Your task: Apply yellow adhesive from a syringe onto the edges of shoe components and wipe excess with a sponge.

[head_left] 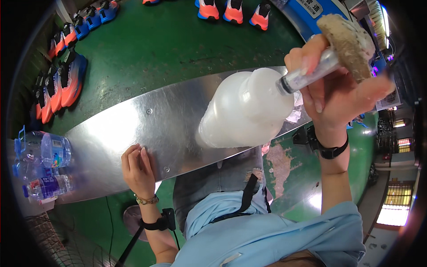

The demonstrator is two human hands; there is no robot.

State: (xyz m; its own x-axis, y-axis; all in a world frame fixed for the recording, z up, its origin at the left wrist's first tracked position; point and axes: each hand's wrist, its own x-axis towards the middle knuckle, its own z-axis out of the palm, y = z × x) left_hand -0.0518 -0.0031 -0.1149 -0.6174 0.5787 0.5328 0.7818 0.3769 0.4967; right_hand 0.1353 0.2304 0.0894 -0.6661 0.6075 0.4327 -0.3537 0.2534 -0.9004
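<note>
My right hand (331, 82), raised at the right, is closed round the clear cylindrical handle (311, 73) of a brush. The handle's black-ringed end points at the bottle; the brush's rough, fuzzy beige head (347, 42) sticks out on the far side of my hand. A large white translucent plastic bottle (240, 109) stands on the metal bench (178, 120), just left of the handle's end. Whether the handle touches it, I cannot tell. My left hand (138, 171) rests at the near edge of the bench, fingers loosely bent, with nothing visible in it.
Clear plastic water bottles (44, 160) stand at the bench's left end. Orange and blue shoes (66, 84) line the far left, and more shoes (233, 11) stand at the far side. Crumpled white paper (294, 115) lies behind the white bottle. The floor (147, 53) is green.
</note>
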